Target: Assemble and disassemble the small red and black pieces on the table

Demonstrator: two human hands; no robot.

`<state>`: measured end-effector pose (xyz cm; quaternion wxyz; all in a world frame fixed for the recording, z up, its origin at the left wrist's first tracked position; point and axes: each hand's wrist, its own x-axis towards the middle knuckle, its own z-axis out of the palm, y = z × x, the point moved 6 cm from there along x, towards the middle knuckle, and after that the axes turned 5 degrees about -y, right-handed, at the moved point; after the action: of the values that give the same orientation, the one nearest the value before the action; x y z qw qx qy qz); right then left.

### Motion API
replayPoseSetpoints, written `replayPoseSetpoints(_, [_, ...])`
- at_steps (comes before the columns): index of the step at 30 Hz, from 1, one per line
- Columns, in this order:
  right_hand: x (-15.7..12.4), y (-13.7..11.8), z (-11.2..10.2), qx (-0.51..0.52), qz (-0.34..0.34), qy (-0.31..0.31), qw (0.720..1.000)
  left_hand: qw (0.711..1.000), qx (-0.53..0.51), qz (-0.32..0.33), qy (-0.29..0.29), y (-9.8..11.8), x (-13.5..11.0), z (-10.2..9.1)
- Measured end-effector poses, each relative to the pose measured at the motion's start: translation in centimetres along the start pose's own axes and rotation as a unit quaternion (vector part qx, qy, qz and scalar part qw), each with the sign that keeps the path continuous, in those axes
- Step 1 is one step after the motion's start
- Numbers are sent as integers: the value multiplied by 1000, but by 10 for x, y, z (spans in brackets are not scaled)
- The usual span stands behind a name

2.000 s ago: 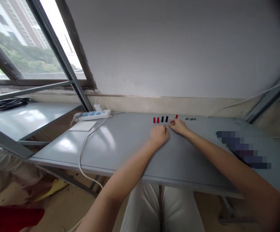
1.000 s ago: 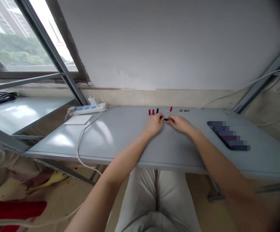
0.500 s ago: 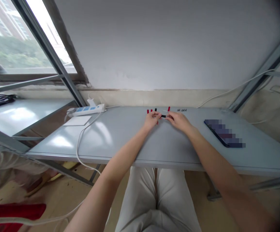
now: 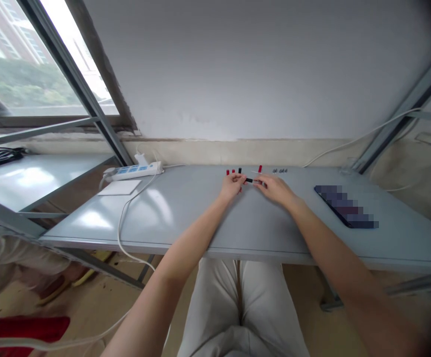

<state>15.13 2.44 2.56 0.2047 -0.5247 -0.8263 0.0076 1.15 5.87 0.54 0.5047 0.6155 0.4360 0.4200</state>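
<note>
In the head view, my left hand pinches a small black tube between thumb and fingers, just above the desk. Its free end points right, towards my right hand. The fingertips of that hand are closed close to this end, around a tiny pale bit that is too small to name. A speck of red shows beneath my left fingers. Behind the hands, two small red tubes and a black one stand in a row. A red piece with a thin pale tip lies behind my right hand.
Several small grey metal parts lie along the back of the grey desk. A phone lies at right. At left are a power strip, a flat white item and a white cable crossing the front edge.
The right fingertips have shifted slightly and spread a little at the black tube's end. The tube tilts slightly more down to the right. The rest of the desk looks the same.
</note>
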Motion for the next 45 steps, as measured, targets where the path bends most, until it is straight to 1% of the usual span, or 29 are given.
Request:
replayPoseSetpoints(3, [-1, 1, -2, -10, 6, 14, 1000, 1000, -12, 12, -4, 3, -2, 0])
replayPoseSetpoints(6, [-2, 6, -1, -26, 33, 9, 999, 1000, -7, 16, -1, 4, -3, 0])
replayPoseSetpoints(9, [-3, 14, 3, -40, 61, -2, 997, 1000, 7, 18, 0, 3, -1, -1])
replayPoseSetpoints(12, [-2, 26, 6, -29, 89, 10, 996, 999, 40, 35, 4, 2, 2, -2])
replayPoseSetpoints(14, [0, 34, 8, 30, 112, 24, 993, 994, 85, 63, 9, 3, 3, -2])
replayPoseSetpoints(16, [2, 38, 11, 133, 123, 32, 983, 986, 136, 100, 8, 4, 3, 1])
replayPoseSetpoints(17, [2, 38, 13, 189, 122, 30, 974, 981, 158, 115, 4, 5, 3, 2])
replayPoseSetpoints(20, [4, 31, 20, 326, 105, -1, 939, 969, 202, 142, -18, 4, 1, 9])
replayPoseSetpoints(23, [3, 24, 25, 389, 97, -37, 915, 960, 229, 157, -31, 2, 1, 12])
replayPoseSetpoints(31, [1, 25, 34, 428, 102, -83, 894, 936, 290, 186, -71, 2, -2, 19])
replayPoseSetpoints(38, [2, 24, 43, 423, 93, -113, 894, 904, 354, 225, -81, 10, -10, 22])
replayPoseSetpoints(42, [2, 25, 47, 418, 95, -112, 896, 892, 378, 229, -92, 14, -14, 23])
replayPoseSetpoints(45, [3, 24, 48, 429, 88, -112, 892, 884, 393, 236, -93, 18, -18, 24])
